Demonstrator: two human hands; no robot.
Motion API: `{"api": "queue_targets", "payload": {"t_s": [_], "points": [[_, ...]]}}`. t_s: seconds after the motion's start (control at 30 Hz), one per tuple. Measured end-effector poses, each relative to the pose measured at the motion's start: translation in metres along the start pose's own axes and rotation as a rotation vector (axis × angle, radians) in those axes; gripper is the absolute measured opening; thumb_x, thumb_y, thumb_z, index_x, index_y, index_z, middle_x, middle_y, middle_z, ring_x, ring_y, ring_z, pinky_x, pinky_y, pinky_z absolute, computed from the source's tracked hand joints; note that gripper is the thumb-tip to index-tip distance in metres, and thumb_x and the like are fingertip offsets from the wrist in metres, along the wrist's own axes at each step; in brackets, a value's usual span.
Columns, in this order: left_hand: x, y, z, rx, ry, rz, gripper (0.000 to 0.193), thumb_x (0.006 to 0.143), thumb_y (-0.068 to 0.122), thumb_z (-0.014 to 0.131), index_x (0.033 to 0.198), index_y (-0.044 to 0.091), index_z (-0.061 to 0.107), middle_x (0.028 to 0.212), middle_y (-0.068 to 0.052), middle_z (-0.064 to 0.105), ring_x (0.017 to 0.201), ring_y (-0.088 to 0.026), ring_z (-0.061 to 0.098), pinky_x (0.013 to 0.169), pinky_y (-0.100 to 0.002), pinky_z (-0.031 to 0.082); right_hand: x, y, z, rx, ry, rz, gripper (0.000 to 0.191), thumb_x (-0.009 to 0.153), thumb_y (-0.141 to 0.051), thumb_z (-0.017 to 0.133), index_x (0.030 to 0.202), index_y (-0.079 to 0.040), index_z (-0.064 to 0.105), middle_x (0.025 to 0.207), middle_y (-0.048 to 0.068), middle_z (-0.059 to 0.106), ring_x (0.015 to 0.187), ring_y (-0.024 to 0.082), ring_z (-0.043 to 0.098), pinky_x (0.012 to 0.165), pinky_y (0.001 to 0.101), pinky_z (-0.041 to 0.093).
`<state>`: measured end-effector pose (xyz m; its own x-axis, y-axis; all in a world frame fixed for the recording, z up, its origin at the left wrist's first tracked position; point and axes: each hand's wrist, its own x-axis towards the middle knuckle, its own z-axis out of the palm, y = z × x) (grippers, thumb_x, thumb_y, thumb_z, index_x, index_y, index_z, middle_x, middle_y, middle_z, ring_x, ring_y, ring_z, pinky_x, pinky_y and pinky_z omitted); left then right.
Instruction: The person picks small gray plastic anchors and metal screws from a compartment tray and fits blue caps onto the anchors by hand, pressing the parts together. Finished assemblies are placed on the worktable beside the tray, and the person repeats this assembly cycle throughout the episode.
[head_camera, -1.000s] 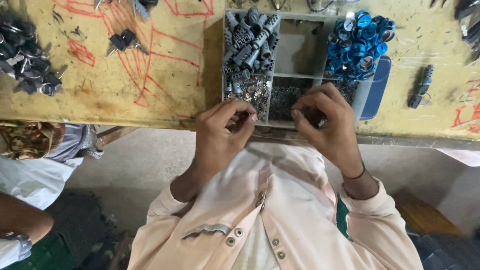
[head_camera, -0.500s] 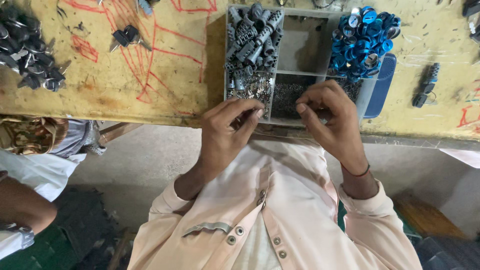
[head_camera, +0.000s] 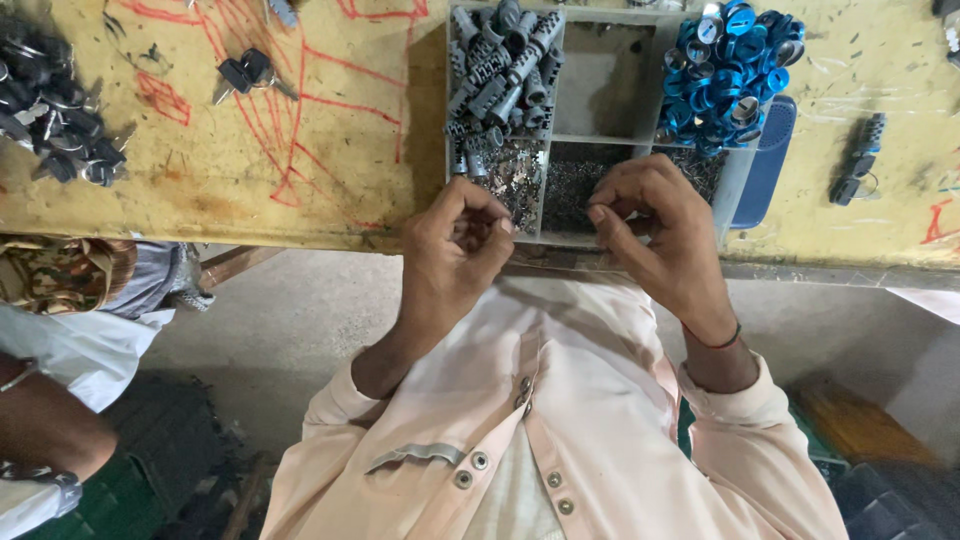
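Note:
My left hand is curled at the table's front edge, fingers closed around a small part that is mostly hidden. My right hand pinches its fingertips together over the front compartments of a grey divided tray; whatever it grips is too small to make out. The tray holds grey ribbed cylinders at back left and tiny metal pieces and dark bits in front. A heap of blue rings fills its right side. The hands are a short gap apart.
The yellow worktable carries red scribbles, a pile of dark keys at far left, a pair of keys, and a dark part at right. A blue flat object lies beside the tray. Another person's arm is at lower left.
Both hands stay at the tray's front edge, with only small finger movements. The view has shifted slightly, so the table sits lower in the frame.

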<state>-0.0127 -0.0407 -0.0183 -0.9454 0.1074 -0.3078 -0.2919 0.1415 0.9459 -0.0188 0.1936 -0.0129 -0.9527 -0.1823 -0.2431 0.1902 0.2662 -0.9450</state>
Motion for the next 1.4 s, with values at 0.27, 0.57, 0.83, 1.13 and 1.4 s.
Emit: {"api": "queue_targets", "payload": {"t_s": [0.27, 0.57, 0.83, 1.13, 1.4], "points": [[0.002, -0.015, 0.004, -0.094, 0.037, -0.019, 0.014, 0.094, 0.000, 0.073, 0.096, 0.004, 0.059, 0.081, 0.001, 0.066, 0.071, -0.002, 0.060, 0.064, -0.019, 0.052, 0.001, 0.000, -0.001, 0.011, -0.016, 0.014, 0.007, 0.101, 0.001, 0.068, 0.105, 0.001, 0.062, 0.118, 0.006, 0.057, 0.085, 0.007, 0.064, 0.067, 0.0198, 0.056], [0.002, -0.005, 0.003, 0.010, 0.056, 0.098, 0.022, 0.091, -0.004, 0.072, 0.108, 0.003, 0.060, 0.083, 0.001, 0.068, 0.074, -0.001, 0.063, 0.066, -0.019, 0.054, 0.000, -0.001, 0.001, 0.054, -0.007, 0.060, 0.008, 0.101, 0.000, 0.067, 0.106, 0.001, 0.062, 0.118, 0.006, 0.056, 0.085, 0.006, 0.064, 0.067, 0.0201, 0.058], [0.000, 0.006, -0.001, 0.109, 0.023, 0.103, 0.018, 0.097, 0.000, 0.070, 0.114, 0.007, 0.074, 0.083, -0.001, 0.074, 0.069, -0.003, 0.067, 0.062, -0.020, 0.054, -0.001, -0.001, 0.002, 0.019, 0.000, 0.019, 0.008, 0.102, 0.001, 0.067, 0.108, 0.002, 0.062, 0.120, 0.006, 0.056, 0.093, 0.007, 0.063, 0.072, 0.0208, 0.059], [-0.001, 0.005, -0.003, 0.077, 0.019, 0.052, 0.012, 0.104, 0.005, 0.069, 0.114, 0.002, 0.075, 0.077, -0.004, 0.066, 0.066, -0.007, 0.057, 0.058, -0.023, 0.046, 0.000, -0.004, 0.002, -0.033, -0.001, 0.000, 0.009, 0.102, -0.001, 0.068, 0.108, 0.001, 0.062, 0.117, 0.006, 0.058, 0.091, 0.007, 0.061, 0.071, 0.0198, 0.057], [0.000, 0.000, -0.003, -0.198, -0.029, -0.131, 0.014, 0.103, 0.007, 0.063, 0.115, 0.001, 0.067, 0.081, -0.003, 0.072, 0.064, -0.005, 0.065, 0.056, -0.020, 0.053, 0.003, -0.007, 0.003, -0.113, 0.001, -0.024, 0.008, 0.101, 0.000, 0.069, 0.106, 0.000, 0.064, 0.116, 0.007, 0.060, 0.089, 0.008, 0.057, 0.069, 0.0207, 0.054]]}}
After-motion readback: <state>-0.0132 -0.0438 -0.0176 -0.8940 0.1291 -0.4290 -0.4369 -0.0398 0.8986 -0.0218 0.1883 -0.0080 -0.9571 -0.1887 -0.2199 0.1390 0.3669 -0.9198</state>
